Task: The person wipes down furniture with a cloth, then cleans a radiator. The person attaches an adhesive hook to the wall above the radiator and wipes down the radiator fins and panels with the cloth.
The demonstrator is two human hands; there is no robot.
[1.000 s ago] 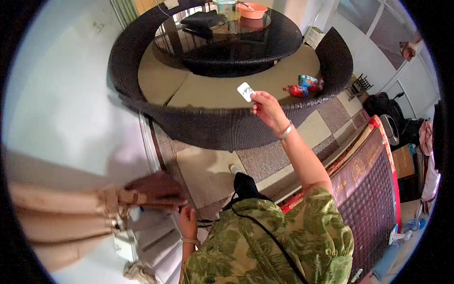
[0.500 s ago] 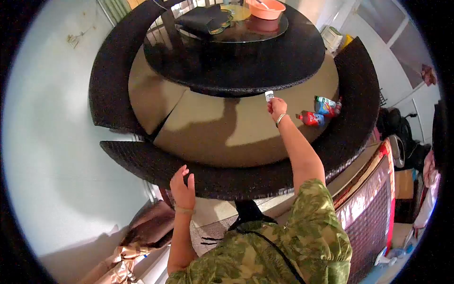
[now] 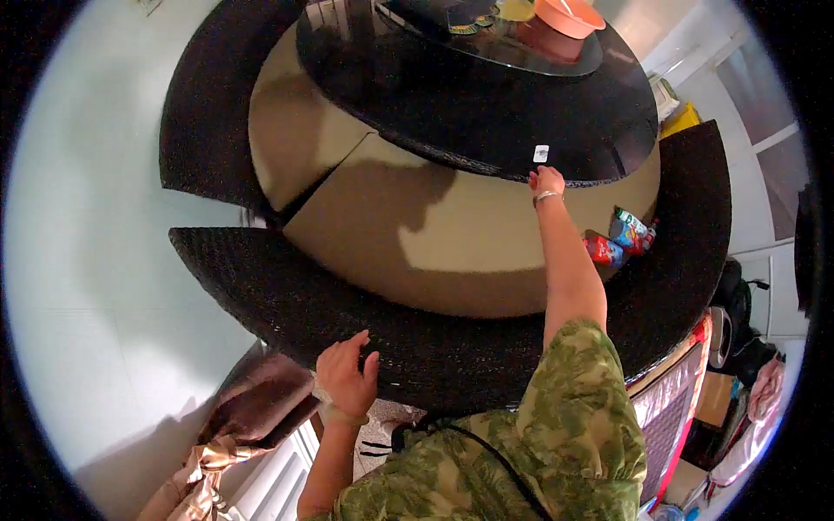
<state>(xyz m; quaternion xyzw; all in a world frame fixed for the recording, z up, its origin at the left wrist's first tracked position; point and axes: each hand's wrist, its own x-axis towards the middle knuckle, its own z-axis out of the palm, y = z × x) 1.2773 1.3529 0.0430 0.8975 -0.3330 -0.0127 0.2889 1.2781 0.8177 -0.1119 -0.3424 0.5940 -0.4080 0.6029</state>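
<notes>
My right hand (image 3: 546,182) is at the front edge of the round black table (image 3: 486,113), its fingers curled together. Just beyond the fingertips, a small white card-like piece (image 3: 541,154) with a grey mark appears to lie on the tabletop, a narrow dark gap between it and the hand. My left hand (image 3: 347,378) hovers near the outer rim of the dark woven curved bench (image 3: 408,356), thumb apart from the fingers and nothing in it. Two bottles with red and blue labels (image 3: 604,249) (image 3: 631,230) lie on the beige seat (image 3: 469,243) beside my right forearm.
On the table's raised glass turntable (image 3: 486,54) stand an orange basin (image 3: 569,17) and a dark item with a patterned edge (image 3: 469,26). Brown fabric (image 3: 261,395) hangs at lower left. A quilted panel (image 3: 665,417) leans at right, near bags and a cardboard box (image 3: 714,399).
My right hand has reached forward from above the seat to the table edge. The white piece was between its fingers and now sits apart on the tabletop. The view has shifted.
</notes>
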